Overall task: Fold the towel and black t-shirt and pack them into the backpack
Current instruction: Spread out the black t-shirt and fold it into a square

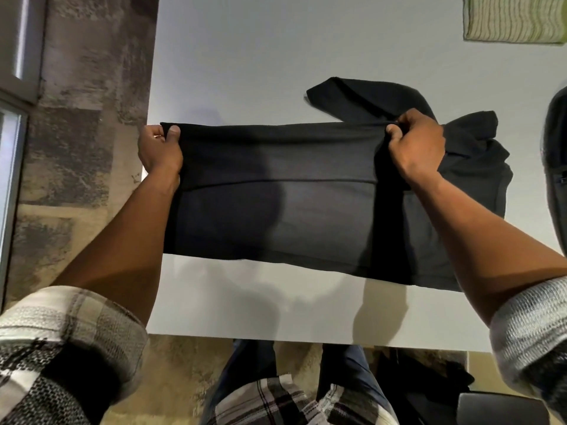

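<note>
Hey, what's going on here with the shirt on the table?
A person is folding a black t-shirt on a white table. The left hand and right hand each pinch its far folded edge. A folded green towel lies at the far right corner. The backpack sits at the right edge, nothing packed yet.

Rolled-up grey-and-white plaid flannel sleeves [70, 342], dark blue jeans [245, 360].

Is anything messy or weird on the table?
A bit. The black t-shirt is half folded, but its sleeve and collar end bunch up untidily past the right hand. The left hand holds the other end. The striped towel looks neatly folded.
</note>
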A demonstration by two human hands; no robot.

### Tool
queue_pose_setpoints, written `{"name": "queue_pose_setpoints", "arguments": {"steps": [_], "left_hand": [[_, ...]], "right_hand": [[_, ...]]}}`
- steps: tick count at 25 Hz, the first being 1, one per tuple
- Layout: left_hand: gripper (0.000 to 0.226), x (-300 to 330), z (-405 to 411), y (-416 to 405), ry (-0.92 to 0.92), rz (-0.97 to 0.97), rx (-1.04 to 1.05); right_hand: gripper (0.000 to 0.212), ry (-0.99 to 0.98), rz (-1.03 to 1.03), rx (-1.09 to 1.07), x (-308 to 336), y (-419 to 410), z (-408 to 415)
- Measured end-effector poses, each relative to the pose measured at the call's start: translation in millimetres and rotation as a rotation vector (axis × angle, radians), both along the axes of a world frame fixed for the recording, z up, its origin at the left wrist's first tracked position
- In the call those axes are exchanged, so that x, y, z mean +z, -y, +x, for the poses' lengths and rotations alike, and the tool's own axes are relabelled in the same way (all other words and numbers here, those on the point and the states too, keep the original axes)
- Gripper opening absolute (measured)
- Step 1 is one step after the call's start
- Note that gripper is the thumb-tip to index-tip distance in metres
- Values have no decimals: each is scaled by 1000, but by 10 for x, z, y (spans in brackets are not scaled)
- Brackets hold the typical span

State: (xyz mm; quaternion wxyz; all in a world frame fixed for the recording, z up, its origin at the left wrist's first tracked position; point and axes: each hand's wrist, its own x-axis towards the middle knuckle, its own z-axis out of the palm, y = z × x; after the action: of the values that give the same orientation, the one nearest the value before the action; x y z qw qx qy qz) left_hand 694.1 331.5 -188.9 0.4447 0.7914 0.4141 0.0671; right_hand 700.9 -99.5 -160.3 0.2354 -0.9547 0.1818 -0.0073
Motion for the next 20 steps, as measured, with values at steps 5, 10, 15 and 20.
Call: {"name": "queue_pose_setpoints", "arguments": {"steps": [5,10,15,20], "left_hand": [[37,97,-6,129,35,112,52],[55,28,-390,1170,204,369,-749],[76,-369,-606,1408,-158,726,-1101],[84,-329,-712,1088,-266,756,-895]], "right_hand": [[29,131,80,-9,-15,-93,-70],[52,164,188,456,-183,-651,-308],[73,-138,-267,478,-601,-509,-496],[72,-164,-257,319,-459,-13,-614]]}}
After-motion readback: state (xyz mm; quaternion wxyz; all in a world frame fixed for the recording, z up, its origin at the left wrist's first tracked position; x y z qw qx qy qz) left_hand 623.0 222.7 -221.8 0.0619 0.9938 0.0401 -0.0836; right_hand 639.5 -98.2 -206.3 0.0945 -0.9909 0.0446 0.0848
